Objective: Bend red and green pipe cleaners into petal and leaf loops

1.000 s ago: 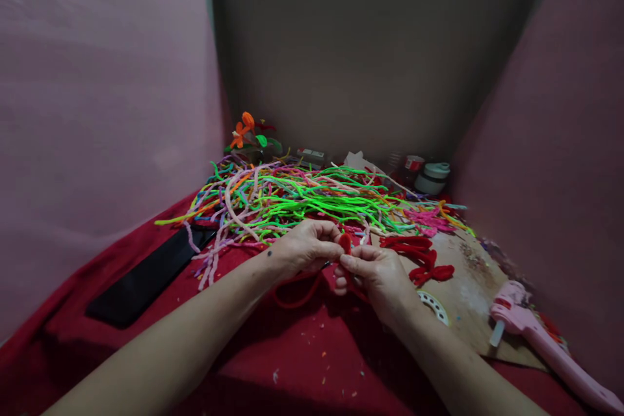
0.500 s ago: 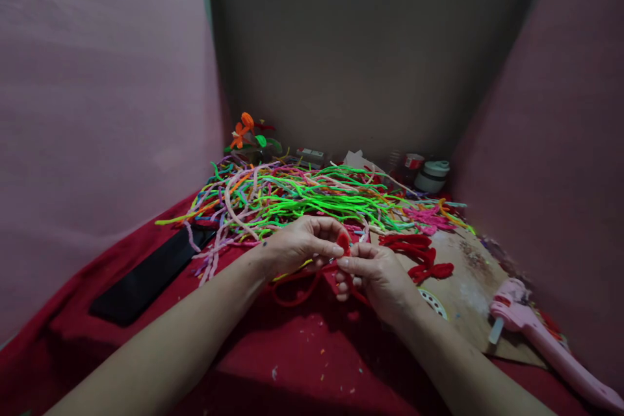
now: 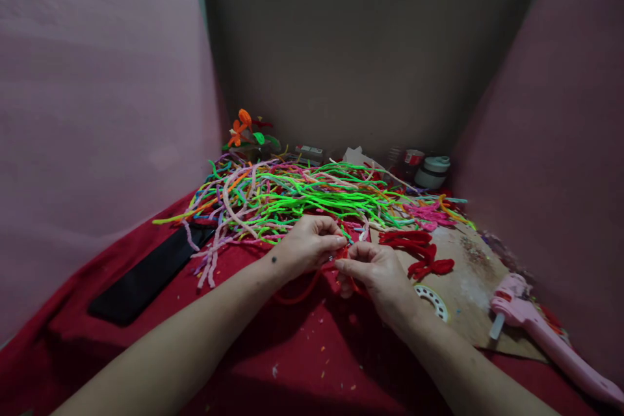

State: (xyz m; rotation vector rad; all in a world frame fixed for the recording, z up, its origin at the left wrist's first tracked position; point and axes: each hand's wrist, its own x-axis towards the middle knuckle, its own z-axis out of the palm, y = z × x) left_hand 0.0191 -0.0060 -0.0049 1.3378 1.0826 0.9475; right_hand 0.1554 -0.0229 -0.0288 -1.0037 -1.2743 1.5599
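Close together above the red cloth, my left hand (image 3: pixel 309 246) and my right hand (image 3: pixel 377 272) both pinch a red pipe cleaner (image 3: pixel 303 294). Its slack hangs in a loop below the left hand, and another red stretch runs beneath the right fingers. The piece between the fingertips is small and partly hidden. Just beyond the hands spreads a pile of pipe cleaners (image 3: pixel 324 198) in green, pink, purple and orange. Bent red pipe cleaners (image 3: pixel 424 259) lie on a board (image 3: pixel 468 299) right of the hands, beside a white spool with holes (image 3: pixel 431 302).
A pink glue gun (image 3: pixel 531 318) lies at the right over the board's edge. On the left rests a black phone or tablet (image 3: pixel 146 279). Orange pipe-cleaner flowers (image 3: pixel 238 130) stand at the back left, a lidded jar (image 3: pixel 433 172) at the back right. Walls flank both sides.
The red piece that stuck up between my fingertips is now lower and mostly hidden. My right fingers have shifted slightly, and both hands remain pinched close together.
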